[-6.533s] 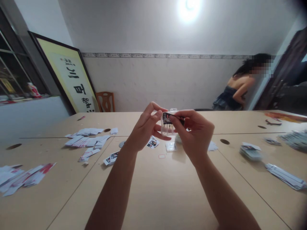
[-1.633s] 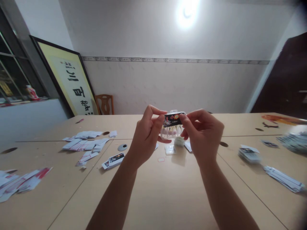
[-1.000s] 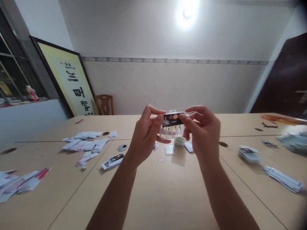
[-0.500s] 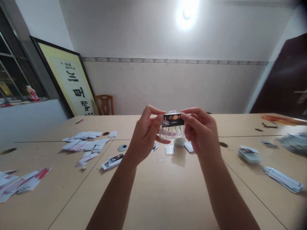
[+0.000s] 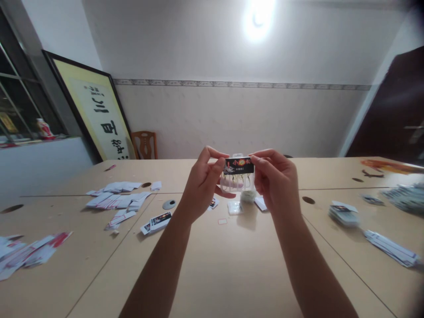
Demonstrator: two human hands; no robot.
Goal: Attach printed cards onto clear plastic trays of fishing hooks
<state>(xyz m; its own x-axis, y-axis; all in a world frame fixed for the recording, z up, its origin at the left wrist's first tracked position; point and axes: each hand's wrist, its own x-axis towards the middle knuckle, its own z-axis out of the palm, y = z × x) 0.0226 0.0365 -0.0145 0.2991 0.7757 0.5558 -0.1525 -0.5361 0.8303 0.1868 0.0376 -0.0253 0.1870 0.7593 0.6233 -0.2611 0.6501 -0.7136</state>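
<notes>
Left hand [image 5: 202,187]: half closed, pinching clear box [image 5: 237,183] at nine o'clock
Right hand [image 5: 277,182]: half closed, pinching at three o'clock
Black card [image 5: 239,166]: box's twelve o'clock side

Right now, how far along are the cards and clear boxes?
Possibly done: the stack of cases at right, dark-printed card on top.
In hand: a clear box, held by left hand and right hand, black card across its upper part.
Apparently left: printed cards by the left forearm, and the tabletop box, which shows no black card.
</notes>
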